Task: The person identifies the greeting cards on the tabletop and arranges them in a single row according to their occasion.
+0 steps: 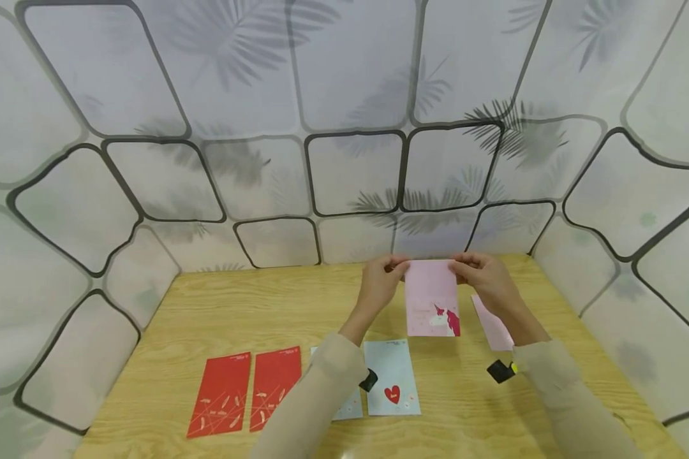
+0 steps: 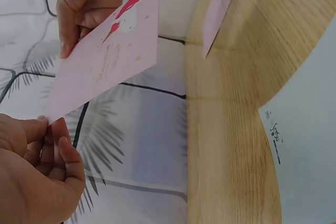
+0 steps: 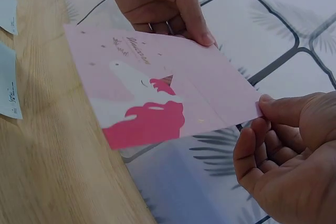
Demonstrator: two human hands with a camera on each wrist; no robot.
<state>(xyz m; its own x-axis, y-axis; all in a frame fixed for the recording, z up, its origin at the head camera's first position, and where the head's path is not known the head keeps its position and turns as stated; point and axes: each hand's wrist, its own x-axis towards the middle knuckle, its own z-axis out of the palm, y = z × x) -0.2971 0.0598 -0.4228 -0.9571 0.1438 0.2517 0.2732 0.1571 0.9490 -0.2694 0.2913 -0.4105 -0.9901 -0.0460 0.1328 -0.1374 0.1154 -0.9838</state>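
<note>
A pink card with a white and magenta unicorn [image 1: 432, 298] is held up above the table by both hands. My left hand [image 1: 379, 285] pinches its upper left corner between thumb and fingers. At the upper right corner my right hand [image 1: 487, 280] pinches it the same way. In the right wrist view the unicorn card [image 3: 147, 90] shows gold lettering and a faint crease across it. A second pink card [image 1: 492, 325] lies on the table, partly hidden under the right forearm.
Two red cards [image 1: 219, 395] with gold marks lie at the left of the wooden table [image 1: 275, 299]. Two pale blue cards [image 1: 392, 370] lie at the front middle, one mostly behind the left sleeve [image 1: 321, 395]. A patterned cloth wall [image 1: 356, 172] encloses the table's back and sides.
</note>
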